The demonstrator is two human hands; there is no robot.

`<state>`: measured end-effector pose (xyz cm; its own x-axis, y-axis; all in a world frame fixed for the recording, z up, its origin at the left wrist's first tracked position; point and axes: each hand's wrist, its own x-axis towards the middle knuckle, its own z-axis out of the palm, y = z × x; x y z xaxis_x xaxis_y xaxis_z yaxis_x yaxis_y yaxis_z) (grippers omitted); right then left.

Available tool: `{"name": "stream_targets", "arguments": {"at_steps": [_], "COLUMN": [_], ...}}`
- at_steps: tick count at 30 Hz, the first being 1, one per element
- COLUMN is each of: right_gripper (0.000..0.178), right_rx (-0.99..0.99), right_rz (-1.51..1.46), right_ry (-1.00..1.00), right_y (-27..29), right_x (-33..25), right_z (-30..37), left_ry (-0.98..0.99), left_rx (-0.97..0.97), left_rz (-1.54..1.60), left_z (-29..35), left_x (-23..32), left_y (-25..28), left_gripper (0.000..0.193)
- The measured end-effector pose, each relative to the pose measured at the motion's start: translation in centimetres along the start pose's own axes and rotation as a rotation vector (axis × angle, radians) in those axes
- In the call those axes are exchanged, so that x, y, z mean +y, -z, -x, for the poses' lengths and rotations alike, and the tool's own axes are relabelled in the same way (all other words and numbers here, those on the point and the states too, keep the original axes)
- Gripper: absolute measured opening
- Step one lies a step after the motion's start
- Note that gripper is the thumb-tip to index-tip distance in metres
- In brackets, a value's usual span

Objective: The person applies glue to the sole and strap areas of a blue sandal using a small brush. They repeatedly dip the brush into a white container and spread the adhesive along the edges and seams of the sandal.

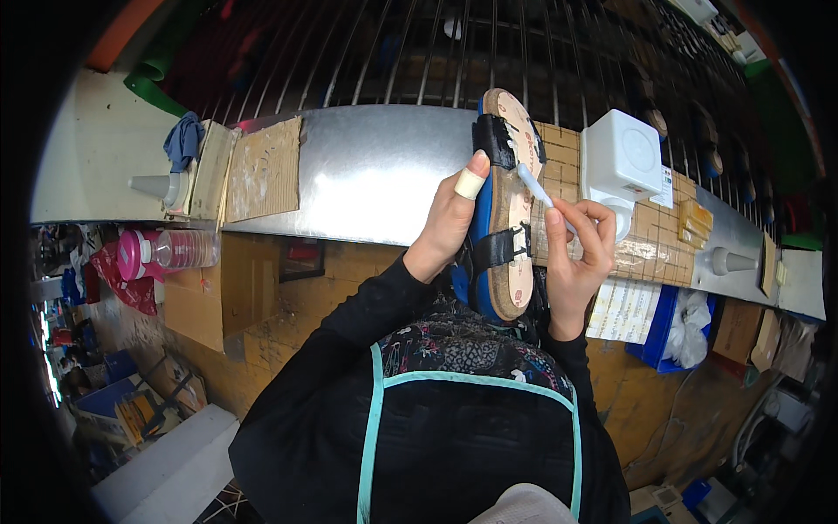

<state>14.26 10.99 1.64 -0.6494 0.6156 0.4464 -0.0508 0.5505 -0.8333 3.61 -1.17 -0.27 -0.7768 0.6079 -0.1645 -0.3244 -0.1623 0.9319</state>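
Observation:
My left hand [454,208] is closed round the left side of a sandal [513,210], its thumb wrapped in pale tape. The sandal stands nearly upright, sole side facing me: a tan sole board with printing, cork-like edges, black straps folded over it, and a blue last behind. Between the thumb and fingers of my right hand [583,249] is a slim white brush-like stick [533,185]. Its far end lies against or just over the middle of the sole board; I cannot tell whether they touch.
A white square-topped container [621,155] stands on taped cardboard [650,234] to the right, near a yellow block [695,223] and grey cone [733,262]. Metal bench [384,175] lies left, with cardboard [262,170]. Beyond are roller bars [419,61]; a blue bin [655,336] sits below.

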Motion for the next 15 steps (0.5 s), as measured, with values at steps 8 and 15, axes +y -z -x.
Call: {"name": "stream_targets", "arguments": {"at_steps": [8, 15], "right_gripper": [0.021, 0.021], "right_rx": [0.112, 0.020], "right_rz": [0.285, 0.066], "right_ry": [0.258, 0.203], "right_y": [-0.2, 0.2], "right_x": [0.1, 0.7], "right_z": [-0.9, -1.1], "left_ry": [-0.050, -0.028], "left_rx": [0.037, 0.006], "left_rz": [-0.003, 0.027], "left_z": [0.2, 0.1], "left_x": [0.5, 1.2], "left_y": [0.1, 0.2], "left_gripper": [0.065, 0.065]}}
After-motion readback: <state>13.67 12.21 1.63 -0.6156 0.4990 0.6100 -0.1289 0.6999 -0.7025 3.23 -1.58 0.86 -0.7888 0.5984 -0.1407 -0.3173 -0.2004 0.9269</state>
